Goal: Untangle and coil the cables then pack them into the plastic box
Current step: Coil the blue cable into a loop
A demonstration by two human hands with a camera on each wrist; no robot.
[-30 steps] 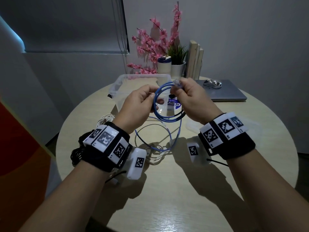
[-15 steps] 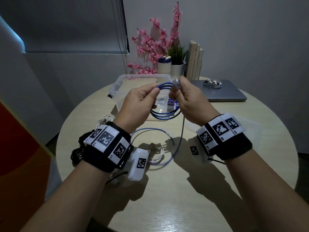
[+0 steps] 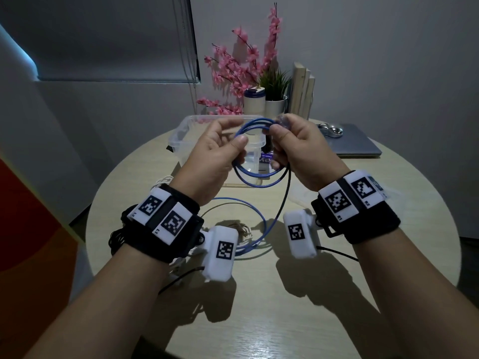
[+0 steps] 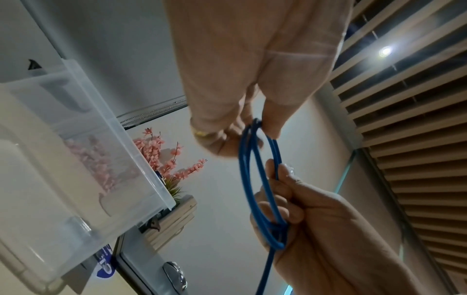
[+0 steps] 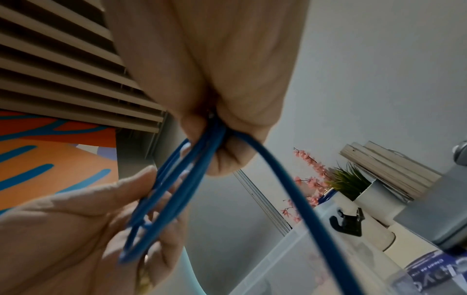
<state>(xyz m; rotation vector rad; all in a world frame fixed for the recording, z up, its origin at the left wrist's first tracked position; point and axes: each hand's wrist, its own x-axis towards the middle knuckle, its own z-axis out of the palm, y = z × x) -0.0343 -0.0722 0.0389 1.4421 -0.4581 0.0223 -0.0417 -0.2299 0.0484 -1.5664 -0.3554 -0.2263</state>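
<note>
The coil of blue cable [image 3: 255,151] has gained a turn over the last second: a second ago a long loop of slack hung from the hands and lay wide on the bench [image 3: 259,307], and now more of it sits up in the ring, which is held higher, in front of the clear plastic box [image 3: 181,133]. The trailing length is shorter but not gone. It drops from under the right hand [image 3: 298,151], swings down to the bench top and curves back toward the white cables [image 3: 241,229] lying there.

The left hand [image 3: 212,156] pinches the near side of the ring, thumb laid over the strands; from the left wrist view its fingers [image 4: 272,127] close on the top of the loops. The right hand clamps the far side with fingers curled round the bundle, and the clear plug end seems to be tucked at its fingertips, though blur makes that uncertain.

So the winding looks well advanced for this one cable, with perhaps a couple of turns of slack left to gather. A black cable bundle [image 3: 116,237] by the left wrist and the white cables still wait on the bench, and the box appears to hold no coil yet, so the packing has hardly begun
</note>
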